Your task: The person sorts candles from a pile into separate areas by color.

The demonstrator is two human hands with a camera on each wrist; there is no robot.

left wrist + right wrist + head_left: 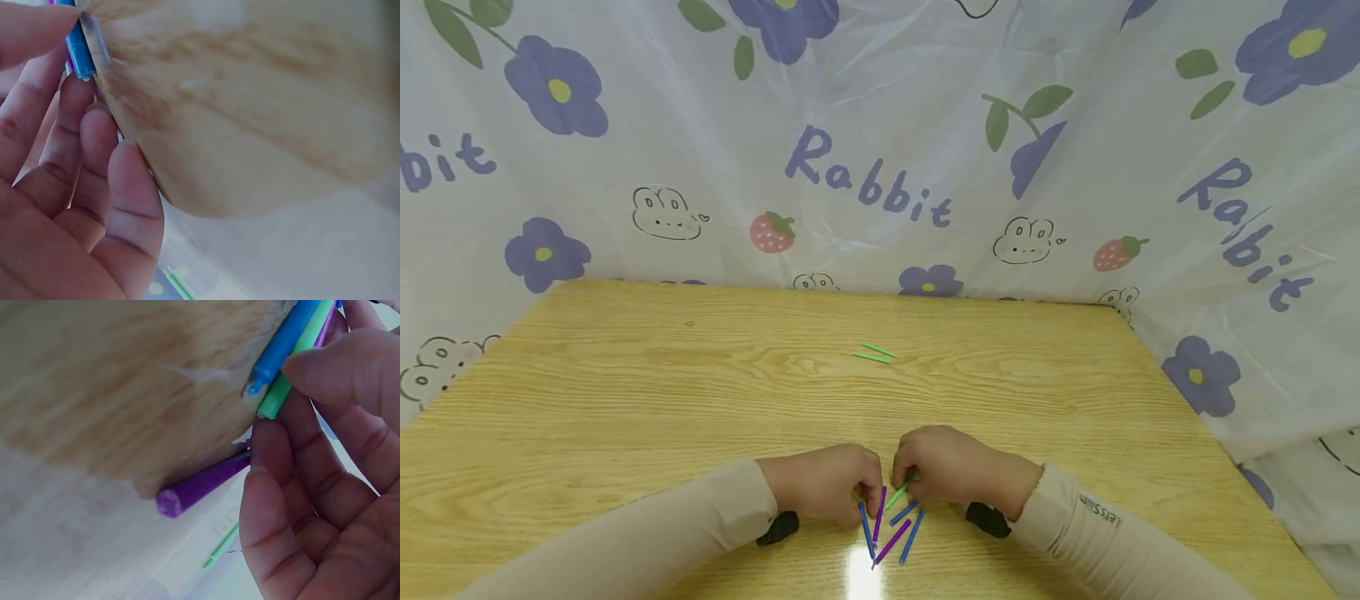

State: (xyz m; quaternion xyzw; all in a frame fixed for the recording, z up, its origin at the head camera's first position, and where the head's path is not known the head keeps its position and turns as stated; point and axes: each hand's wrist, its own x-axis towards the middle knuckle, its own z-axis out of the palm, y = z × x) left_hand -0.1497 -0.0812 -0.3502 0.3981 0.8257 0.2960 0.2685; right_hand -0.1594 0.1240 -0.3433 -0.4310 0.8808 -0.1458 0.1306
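Note:
Several small blue, purple and green candles lie close together on the wooden table, between the two hands. My left hand (831,483) pinches the upper end of a blue candle (867,530) between thumb and fingers; the thumb overlaps the candle (79,53) in the left wrist view. A purple candle (880,512) lies right beside those fingertips. With thumb and fingers, my right hand (951,467) holds a green candle (897,497), its end (275,400) showing below the thumb in the right wrist view. Nearest that hand are a short-looking blue candle (904,512), another blue one (912,535) and a purple one (893,542).
Two green candles (876,354) lie side by side farther back on the table (700,383). Behind the table hangs a white curtain (880,100) printed with flowers, rabbits and strawberries. A bright reflection lies on the tabletop near the front.

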